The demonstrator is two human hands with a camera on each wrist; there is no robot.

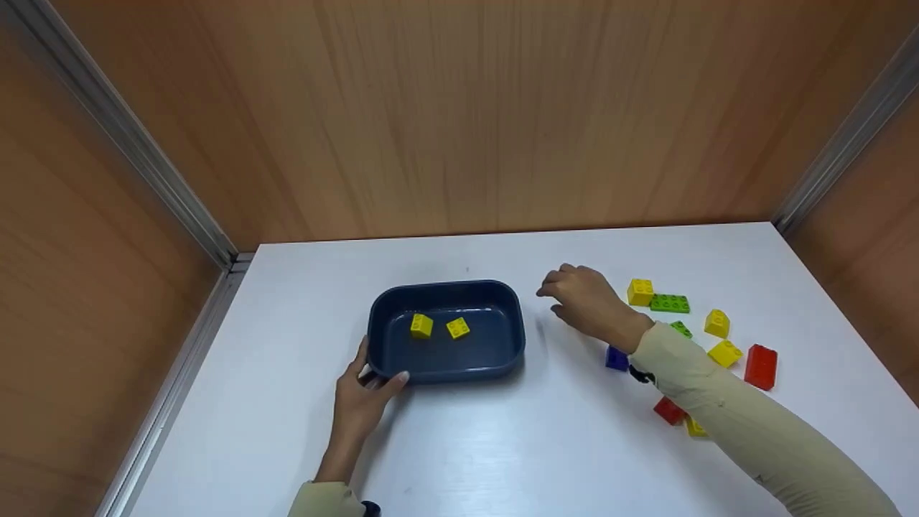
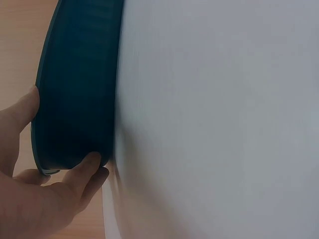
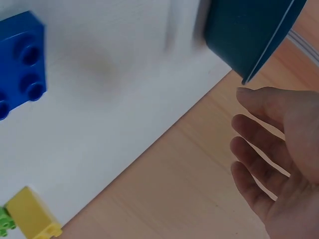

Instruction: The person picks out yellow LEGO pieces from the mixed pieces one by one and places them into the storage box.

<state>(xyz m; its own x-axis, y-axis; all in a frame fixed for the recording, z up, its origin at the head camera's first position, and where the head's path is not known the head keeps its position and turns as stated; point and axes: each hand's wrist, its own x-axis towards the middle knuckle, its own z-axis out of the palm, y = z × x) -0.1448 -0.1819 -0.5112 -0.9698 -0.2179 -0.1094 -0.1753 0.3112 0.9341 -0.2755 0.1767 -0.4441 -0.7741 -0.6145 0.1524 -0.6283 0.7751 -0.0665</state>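
A dark blue rectangular dish [image 1: 449,376] stands on the white table with two yellow toy bricks inside, one on the left [image 1: 421,326] and one near the middle [image 1: 458,328]. My left hand [image 1: 361,402] grips the dish's near left corner, thumb on the front wall and fingers along the left side. In the left wrist view, the fingertips [image 2: 91,160] press against the dish's outer wall. Just right of the dish, my right hand [image 1: 585,298] hovers over the table with loosely bent fingers and nothing in them. The right wrist view shows its palm and parted fingers [image 3: 254,154] near the dish rim.
Loose toy bricks lie on the right: a yellow brick [image 1: 640,292], a flat green brick [image 1: 669,303], a blue brick [image 1: 616,358] partly behind the right wrist, a red brick [image 1: 761,367] and several others. Wooden panels [image 1: 459,122] enclose the table at back and sides.
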